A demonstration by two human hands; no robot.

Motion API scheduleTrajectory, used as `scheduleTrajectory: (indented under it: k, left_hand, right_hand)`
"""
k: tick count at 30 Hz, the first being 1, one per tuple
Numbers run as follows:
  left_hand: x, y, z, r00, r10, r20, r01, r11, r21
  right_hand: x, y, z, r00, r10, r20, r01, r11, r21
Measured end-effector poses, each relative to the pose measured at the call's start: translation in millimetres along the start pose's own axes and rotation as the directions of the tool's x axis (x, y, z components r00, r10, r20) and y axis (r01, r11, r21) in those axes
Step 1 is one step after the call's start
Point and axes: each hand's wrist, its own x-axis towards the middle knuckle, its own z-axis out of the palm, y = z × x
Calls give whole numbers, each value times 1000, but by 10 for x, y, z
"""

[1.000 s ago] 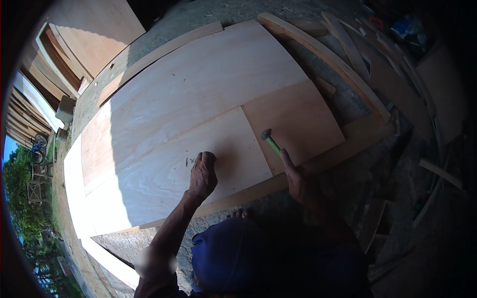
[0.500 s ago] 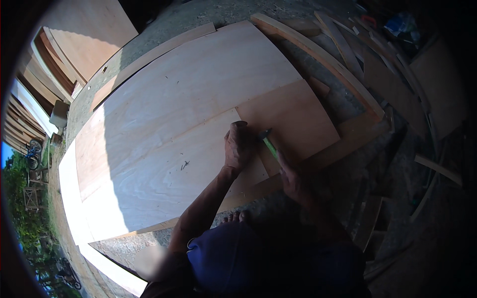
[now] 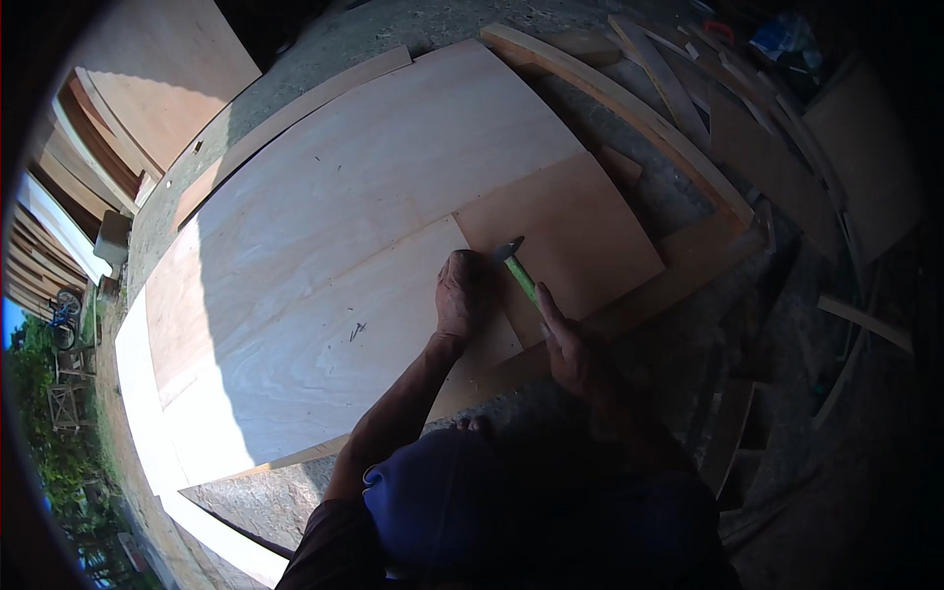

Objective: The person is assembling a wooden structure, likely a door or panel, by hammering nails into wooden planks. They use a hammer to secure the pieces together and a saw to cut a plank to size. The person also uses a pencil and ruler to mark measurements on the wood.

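My right hand is wrapped round a hammer with a green handle, its thumb lying along the handle. The dark hammer head is just right of my left hand, over the plywood. That left hand rests closed near the seam between a pale plywood sheet and a browner plywood piece. Whatever its fingers hold is hidden in shadow. A few loose nails lie on the pale sheet left of my hand. Small nail marks run along the seams.
Curved wooden beams and scrap boards lie to the right and far right. A long thin strip lies along the far edge. Upright panels lean at the far left. Bright sunlight covers the left end of the sheet.
The hammer has moved slightly up and left, closer to my left hand. My left hand's raised thumb has come down, and the fingers look more closed. The view has shifted slightly.
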Motion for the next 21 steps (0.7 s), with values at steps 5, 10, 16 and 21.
scheduleTrajectory:
  k: [5,10,16,21]
  left_hand:
    - [-8,-14,-21,999,48,0,-48,994,99]
    - [-20,133,-18,996,68,-62,-62,994,89]
    - [57,35,-108,997,15,79,-29,985,168]
    - [35,61,-155,987,47,154,-78,976,202]
  right_hand:
    - [83,-44,-105,992,18,127,2,988,-153]
    - [58,-142,-78,997,-63,-50,60,997,-55]
    - [92,-41,-41,998,-9,60,15,995,-98]
    - [5,-106,59,958,-180,-224,186,982,8]
